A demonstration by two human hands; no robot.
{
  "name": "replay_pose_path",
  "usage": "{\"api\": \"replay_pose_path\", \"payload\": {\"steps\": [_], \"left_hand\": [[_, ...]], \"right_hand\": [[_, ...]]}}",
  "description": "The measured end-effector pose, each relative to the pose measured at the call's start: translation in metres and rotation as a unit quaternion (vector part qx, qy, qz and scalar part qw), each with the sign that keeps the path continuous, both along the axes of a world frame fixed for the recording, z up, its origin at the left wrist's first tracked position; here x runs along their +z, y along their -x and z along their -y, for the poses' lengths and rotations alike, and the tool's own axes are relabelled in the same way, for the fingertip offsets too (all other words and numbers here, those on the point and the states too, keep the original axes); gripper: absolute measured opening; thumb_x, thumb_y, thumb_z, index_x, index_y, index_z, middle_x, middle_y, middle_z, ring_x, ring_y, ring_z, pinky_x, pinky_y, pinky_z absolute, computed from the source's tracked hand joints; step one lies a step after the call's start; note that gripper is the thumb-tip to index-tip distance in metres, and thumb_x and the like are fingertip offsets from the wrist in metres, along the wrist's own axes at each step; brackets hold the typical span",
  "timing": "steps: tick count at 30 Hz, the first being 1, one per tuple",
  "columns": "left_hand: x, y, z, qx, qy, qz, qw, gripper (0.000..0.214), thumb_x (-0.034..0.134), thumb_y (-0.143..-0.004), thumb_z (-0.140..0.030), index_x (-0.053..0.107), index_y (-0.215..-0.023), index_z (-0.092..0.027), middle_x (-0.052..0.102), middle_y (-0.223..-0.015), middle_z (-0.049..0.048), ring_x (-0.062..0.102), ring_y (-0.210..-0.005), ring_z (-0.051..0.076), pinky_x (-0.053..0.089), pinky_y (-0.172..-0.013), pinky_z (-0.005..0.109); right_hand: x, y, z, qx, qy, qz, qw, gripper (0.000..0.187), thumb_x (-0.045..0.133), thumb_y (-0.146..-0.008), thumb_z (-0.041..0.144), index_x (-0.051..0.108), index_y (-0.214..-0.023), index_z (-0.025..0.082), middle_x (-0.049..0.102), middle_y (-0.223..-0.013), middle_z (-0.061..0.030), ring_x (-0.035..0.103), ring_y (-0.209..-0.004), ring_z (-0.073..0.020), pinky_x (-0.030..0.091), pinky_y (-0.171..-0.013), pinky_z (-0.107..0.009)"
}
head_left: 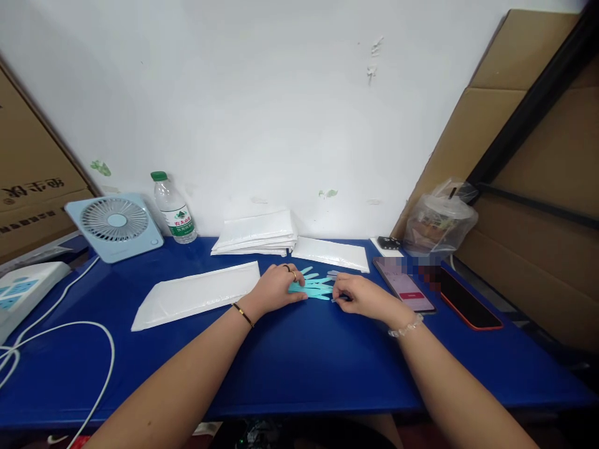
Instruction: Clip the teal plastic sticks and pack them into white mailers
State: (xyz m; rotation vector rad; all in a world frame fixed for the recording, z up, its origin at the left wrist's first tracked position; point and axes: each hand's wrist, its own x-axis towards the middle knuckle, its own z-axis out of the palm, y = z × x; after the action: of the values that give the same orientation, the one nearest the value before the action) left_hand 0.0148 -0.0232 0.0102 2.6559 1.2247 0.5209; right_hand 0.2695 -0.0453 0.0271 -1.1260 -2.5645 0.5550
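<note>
Nearest the camera, 2 bare forearms reach out over the blue table (299,368). The left wrist wears a thin dark bracelet (244,315), the right wrist a clear bead bracelet (405,326).

The left hand (276,288) lies palm down with its fingers loosely bent and pressed on the left end of a small bunch of teal strips (314,286); 2 rings sit on its fingers. The right hand (362,294) is at the right end of the same bunch, its fingertips curled in and pinched together at the tip of 1 strip. The strips lie flat on the table in the middle, fanned out between the 2 hands, just in front of the white envelopes.

To the left of the left hand a white padded envelope (199,294) lies flat and slanted. At the left edge a white cable (79,330) loops over the table, next to a white box (23,288).

To the right of the right hand a phone with a lit screen (405,284) lies face up, and beside it a dark phone in a red case (468,304).

Farther back, a stack of white envelopes (256,234) sits near the wall, with 1 more envelope (331,253) just to its right. A pale blue desk fan (115,224) stands at the back left, a water bottle with a green cap (175,209) just beside it. At the back right, a drink cup in a clear plastic bag (440,218) stands against leaning cardboard (515,81). A white wall (262,93) closes the far side.
</note>
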Motion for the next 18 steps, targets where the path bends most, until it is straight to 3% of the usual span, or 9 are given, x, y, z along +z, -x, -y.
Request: {"api": "replay_pose_path", "payload": {"steps": [3,8,12,15,18], "left_hand": [[-0.001,-0.004,0.002,0.0,-0.001,-0.024,1.0,0.019,0.061,-0.079,-0.04,0.063,-0.088,-0.023,0.062,-0.092,0.001,0.056,-0.089,0.019,0.035,-0.075,0.03],[-0.004,-0.005,-0.001,0.005,0.027,0.002,1.0,0.011,0.055,-0.082,-0.03,0.063,-0.082,-0.021,0.064,-0.084,-0.0002,0.057,-0.079,0.016,0.037,-0.072,0.028],[-0.004,-0.002,-0.002,0.003,0.063,0.053,0.997,0.014,0.052,-0.084,-0.029,0.062,-0.08,-0.02,0.064,-0.084,0.0002,0.057,-0.075,0.014,0.039,-0.068,0.025],[-0.003,0.0,-0.001,0.017,0.09,0.094,0.991,0.016,0.052,-0.083,-0.032,0.062,-0.08,-0.019,0.064,-0.084,0.0016,0.057,-0.074,0.014,0.04,-0.064,0.024],[-0.002,0.001,0.0,0.03,0.12,0.127,0.984,0.019,0.052,-0.083,-0.036,0.061,-0.081,-0.019,0.062,-0.081,0.0012,0.056,-0.071,0.014,0.041,-0.061,0.024]], "right_hand": [[0.005,-0.003,0.0,-0.04,0.004,-0.055,0.998,0.009,0.052,-0.081,0.018,0.061,-0.082,0.019,0.062,-0.082,-0.0024,0.055,-0.071,-0.0144,0.041,-0.063,-0.025],[0.01,-0.016,-0.003,-0.118,0.063,-0.118,0.984,0.024,0.048,-0.087,0.034,0.066,-0.094,0.02,0.067,-0.084,-0.0051,0.059,-0.07,-0.0166,0.045,-0.062,-0.027],[0.011,-0.02,-0.004,-0.116,0.123,-0.167,0.971,0.028,0.052,-0.085,0.037,0.064,-0.102,0.019,0.069,-0.083,-0.0063,0.064,-0.074,-0.0181,0.049,-0.066,-0.029],[0.008,-0.019,-0.006,-0.122,0.159,-0.219,0.955,0.031,0.056,-0.083,0.043,0.063,-0.096,0.016,0.067,-0.068,-0.0045,0.065,-0.066,-0.0172,0.05,-0.064,-0.029],[0.004,-0.019,-0.009,-0.156,0.147,-0.253,0.944,0.033,0.056,-0.082,0.048,0.062,-0.084,0.016,0.068,-0.068,-0.0051,0.065,-0.061,-0.0165,0.05,-0.058,-0.028]]}}
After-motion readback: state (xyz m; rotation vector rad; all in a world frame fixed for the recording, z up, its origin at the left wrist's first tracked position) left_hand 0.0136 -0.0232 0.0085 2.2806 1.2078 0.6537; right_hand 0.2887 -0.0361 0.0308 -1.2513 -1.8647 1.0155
